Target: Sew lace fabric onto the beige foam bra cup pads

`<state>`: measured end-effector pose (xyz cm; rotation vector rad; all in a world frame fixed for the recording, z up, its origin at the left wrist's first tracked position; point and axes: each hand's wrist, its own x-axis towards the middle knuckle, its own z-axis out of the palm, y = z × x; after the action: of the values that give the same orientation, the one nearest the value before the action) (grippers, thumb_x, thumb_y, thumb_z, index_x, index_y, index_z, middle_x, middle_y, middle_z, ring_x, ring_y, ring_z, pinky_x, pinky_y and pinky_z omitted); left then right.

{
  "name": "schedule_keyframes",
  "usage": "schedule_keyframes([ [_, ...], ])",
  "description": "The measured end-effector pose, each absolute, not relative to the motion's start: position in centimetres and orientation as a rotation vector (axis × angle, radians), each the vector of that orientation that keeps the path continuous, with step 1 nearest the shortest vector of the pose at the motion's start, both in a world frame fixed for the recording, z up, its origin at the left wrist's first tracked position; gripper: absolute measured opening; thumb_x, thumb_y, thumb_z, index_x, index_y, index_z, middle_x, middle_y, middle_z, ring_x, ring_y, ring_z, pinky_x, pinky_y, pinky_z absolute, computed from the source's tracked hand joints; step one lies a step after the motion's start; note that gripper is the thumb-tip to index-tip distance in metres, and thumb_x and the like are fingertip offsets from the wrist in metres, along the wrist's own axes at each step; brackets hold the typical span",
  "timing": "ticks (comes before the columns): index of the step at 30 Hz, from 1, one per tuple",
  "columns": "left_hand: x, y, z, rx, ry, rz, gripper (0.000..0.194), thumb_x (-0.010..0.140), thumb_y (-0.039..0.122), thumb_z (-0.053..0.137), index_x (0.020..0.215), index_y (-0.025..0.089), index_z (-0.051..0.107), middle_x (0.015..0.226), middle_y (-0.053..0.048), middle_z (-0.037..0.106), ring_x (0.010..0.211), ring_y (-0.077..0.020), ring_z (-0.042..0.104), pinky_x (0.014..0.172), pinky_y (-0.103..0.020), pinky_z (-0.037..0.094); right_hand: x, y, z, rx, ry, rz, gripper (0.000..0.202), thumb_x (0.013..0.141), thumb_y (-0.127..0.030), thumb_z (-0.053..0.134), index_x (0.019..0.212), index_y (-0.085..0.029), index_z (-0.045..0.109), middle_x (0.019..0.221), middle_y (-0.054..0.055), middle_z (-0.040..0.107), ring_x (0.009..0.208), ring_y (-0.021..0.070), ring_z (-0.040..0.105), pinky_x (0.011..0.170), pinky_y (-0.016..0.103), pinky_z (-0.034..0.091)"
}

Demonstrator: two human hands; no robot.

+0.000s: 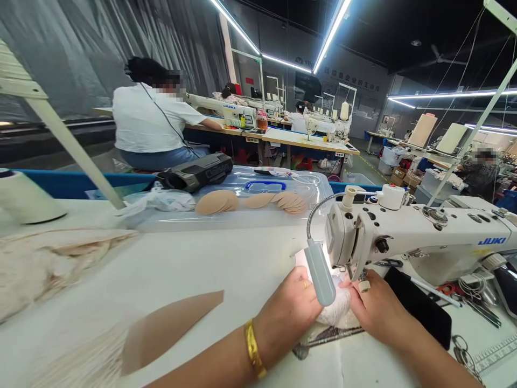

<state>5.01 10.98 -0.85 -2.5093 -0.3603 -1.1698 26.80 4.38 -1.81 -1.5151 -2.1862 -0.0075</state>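
At the needle end of the sewing machine (420, 231) lies white lacy fabric (334, 311), touched by the left hand (291, 303) on its left and the right hand (377, 308) on its right, though whether either is clamped on it I cannot tell, fingertips being partly hidden.

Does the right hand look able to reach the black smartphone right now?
Probably yes: the black smartphone lies close beside the right hand, mostly uncovered, though that hand is at the white fabric.
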Motion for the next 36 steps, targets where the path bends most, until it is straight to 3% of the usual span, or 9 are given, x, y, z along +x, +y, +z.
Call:
schedule_keyframes([
  [7,3.8,11.2,-1.0,-2.907,-0.342,-1.144,0.031,0.091,-0.001,0.057,0.11,0.021,0.066,0.099,-0.001,0.078,0.084,-0.0199,0.07,0.086,-0.038,0.053,26.9,4.1,-1.6,-1.409,-2.235,-0.102,0.027,0.093,-0.004,0.047,0.1,-0.018,0.069,0.098,0.012,0.078,0.099,0.0286,0.07,0.091,0.038,0.057],
  [11,2.8,11.7,-1.5,-3.092,-0.541,-0.969,0.015,0.083,0.017,0.068,0.093,0.028,0.07,0.1,0.0,0.074,0.09,-0.0247,0.068,0.093,-0.047,0.047,26.5,3.5,-1.7,-1.346,-2.256,-0.204,0.036,0.087,-0.003,0.047,0.113,-0.018,0.066,0.092,0.01,0.076,0.088,0.0282,0.066,0.079,0.038,0.055],
  [13,2.7,11.6,-1.5,-3.151,-0.672,-0.835,0.011,0.083,0.026,0.074,0.093,0.028,0.071,0.101,-0.002,0.073,0.092,-0.0269,0.067,0.09,-0.046,0.048,25.8,3.1,-1.5,-1.259,-2.298,-0.192,0.046,0.084,-0.003,0.047,0.126,-0.017,0.061,0.106,0.01,0.077,0.093,0.0279,0.066,0.084,0.039,0.053],
  [16,2.6,11.1,-1.3,-3.299,-0.668,-0.876,0.044,0.079,0.024,0.075,0.122,0.029,0.067,0.126,-0.006,0.072,0.112,-0.0293,0.066,0.096,-0.044,0.053,24.8,2.7,-1.2,-1.14,-2.36,-0.109,0.054,0.086,-0.007,0.054,0.138,-0.02,0.054,0.136,0.01,0.07,0.112,0.0267,0.064,0.091,0.038,0.05],
  [18,2.3,10.9,-1.2,-3.365,-0.558,-0.985,0.062,0.077,0.017,0.071,0.137,0.029,0.059,0.141,-0.006,0.067,0.125,-0.029,0.063,0.107,-0.043,0.051,24.5,3.0,-1.6,-1.146,-2.336,-0.179,0.052,0.087,-0.008,0.057,0.138,-0.021,0.055,0.129,0.009,0.071,0.109,0.0254,0.063,0.088,0.036,0.047],
  [22,1.8,10.8,-1.3,-3.27,-0.406,-0.973,0.043,0.069,0.01,0.064,0.108,0.027,0.068,0.106,-0.001,0.074,0.09,-0.0251,0.066,0.079,-0.038,0.054,25.3,4.4,-3.1,-1.155,-2.309,-0.428,0.034,0.085,0.006,0.046,0.094,-0.022,0.062,0.081,0.0,0.065,0.071,0.0207,0.049,0.072,0.033,0.038],
  [25,2.2,10.7,-0.9,-3.1,-0.334,-0.938,0.022,0.067,0.003,0.059,0.077,0.023,0.059,0.082,0.001,0.069,0.075,-0.023,0.061,0.072,-0.038,0.048,26.2,5.0,-3.9,-1.188,-2.322,-0.478,0.031,0.084,0.006,0.046,0.074,-0.023,0.053,0.075,0.001,0.063,0.067,0.02,0.043,0.069,0.033,0.034],
  [29,2.6,10.7,-0.2,-3.075,-0.273,-0.899,0.029,0.067,-0.005,0.055,0.079,0.021,0.056,0.095,0.001,0.075,0.083,-0.0205,0.068,0.089,-0.039,0.049,26.7,4.8,-3.7,-1.293,-2.31,-0.432,0.031,0.087,0.005,0.05,0.088,-0.022,0.065,0.083,0.003,0.07,0.074,0.021,0.052,0.076,0.034,0.039],
  [36,2.0,11.4,-0.9,-2.879,-0.346,-0.902,0.04,0.074,-0.009,0.055,0.098,0.021,0.066,0.089,0.0,0.076,0.076,-0.0224,0.069,0.085,-0.046,0.047,26.1,4.4,-3.0,-1.238,-2.409,-0.233,0.041,0.091,0.003,0.053,0.115,-0.024,0.071,0.098,0.004,0.076,0.092,0.0227,0.063,0.088,0.034,0.044],
])
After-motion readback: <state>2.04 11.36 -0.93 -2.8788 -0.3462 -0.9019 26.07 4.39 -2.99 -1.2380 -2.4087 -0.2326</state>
